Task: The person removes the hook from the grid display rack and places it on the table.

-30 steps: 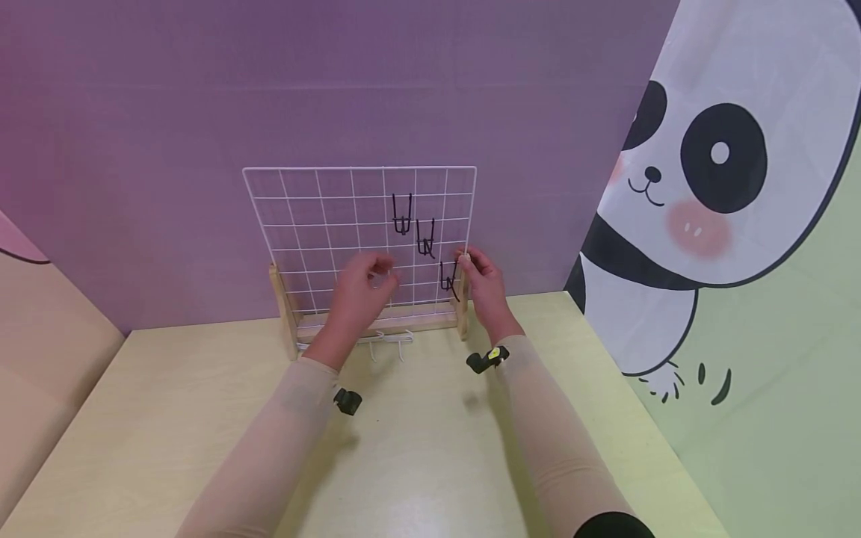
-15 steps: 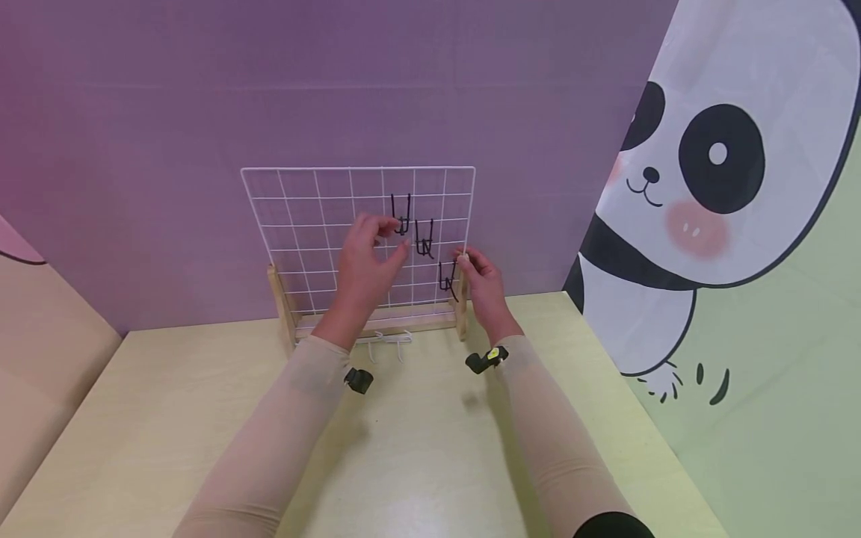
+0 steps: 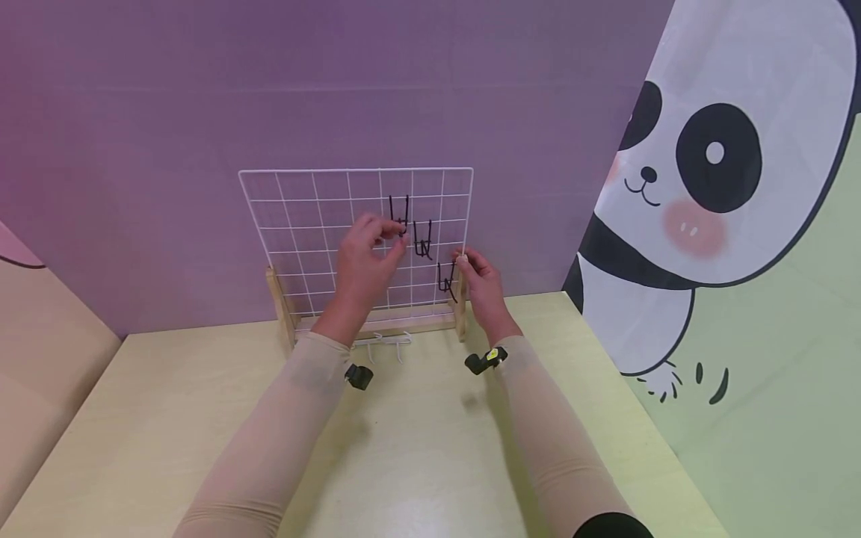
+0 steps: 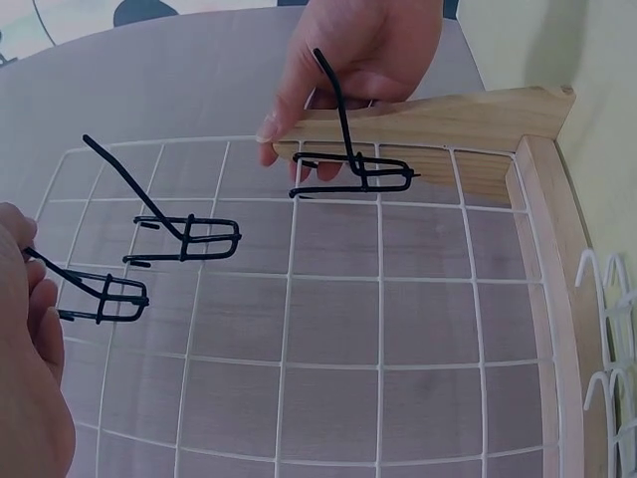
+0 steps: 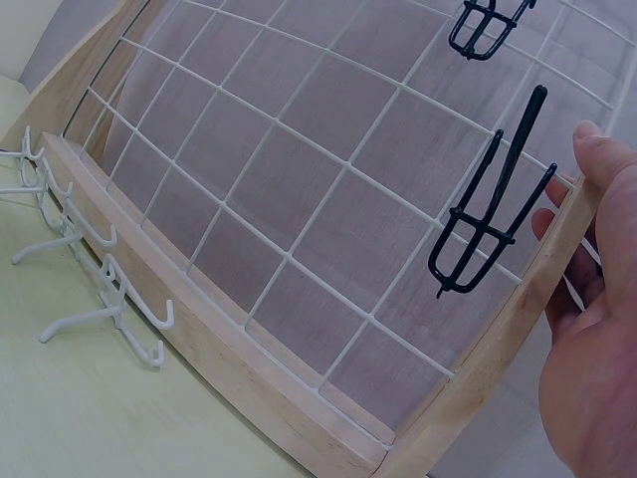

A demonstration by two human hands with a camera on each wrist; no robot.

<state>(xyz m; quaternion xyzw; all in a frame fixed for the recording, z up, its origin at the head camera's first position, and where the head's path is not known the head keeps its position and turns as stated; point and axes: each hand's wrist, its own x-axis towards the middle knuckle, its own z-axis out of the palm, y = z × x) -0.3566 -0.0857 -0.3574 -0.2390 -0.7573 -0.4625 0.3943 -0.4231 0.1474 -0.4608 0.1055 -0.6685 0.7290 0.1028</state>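
Observation:
A white wire grid panel stands upright in a wooden stand. Three black wire hooks hang on it in a diagonal line: an upper hook, a middle hook and a lower hook near the right side. With thumb and fingertips, my left hand pinches the tip of the upper hook's arm; the fingers partly cover that hook in the head view. My right hand grips the top of the stand's right upright at the grid's edge, thumb in front and fingers behind.
Several white wire hooks lie on the pale wooden table, along the front of the stand's base. Behind the grid rises a purple wall. A panda picture covers the wall at the right.
My left hand has risen from the grid's lower middle to the upper black hook and now pinches its arm. My right hand has stayed on the stand's upright.

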